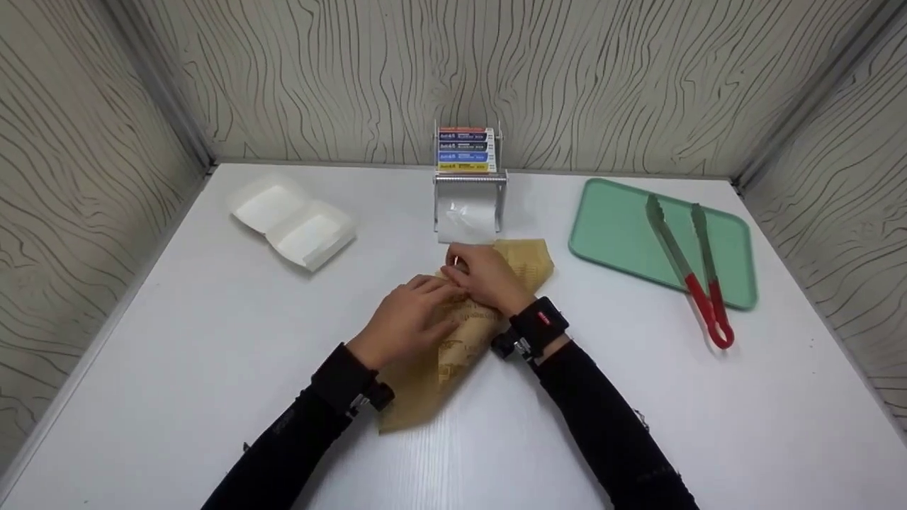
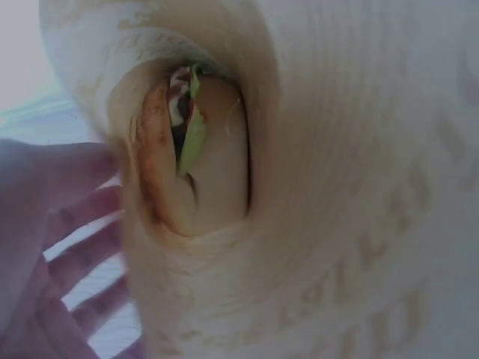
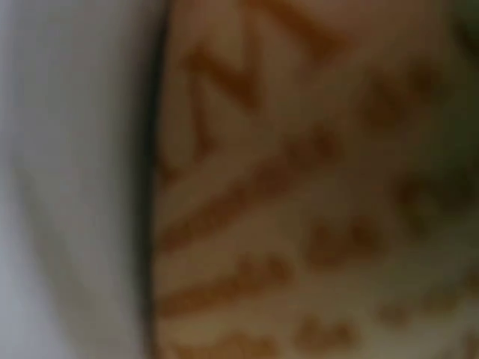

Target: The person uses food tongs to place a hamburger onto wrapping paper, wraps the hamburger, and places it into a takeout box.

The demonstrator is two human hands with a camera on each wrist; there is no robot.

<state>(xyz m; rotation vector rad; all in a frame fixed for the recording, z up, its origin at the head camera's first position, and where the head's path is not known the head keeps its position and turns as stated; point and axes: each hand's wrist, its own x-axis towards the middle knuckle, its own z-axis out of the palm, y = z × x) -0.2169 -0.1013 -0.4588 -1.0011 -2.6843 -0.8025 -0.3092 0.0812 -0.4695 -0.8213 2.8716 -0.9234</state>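
Brown printed wrapping paper is rolled slantwise around a sandwich on the white table. Inside the paper's open end, the left wrist view shows the sandwich, with browned bread, green lettuce and a dark filling. My left hand holds the roll from the left, its thumb on the near side and its fingers over the far side. At the roll's upper part, my right hand has curled fingers and pinches the paper, thumb close to the left fingertips. Printed paper fills most of the right wrist view, blurred.
An open white takeaway box stands at the back left. Right behind my hands is a metal dispenser with coloured labels and a white roll. Red-handled tongs lie across a green tray at the right.
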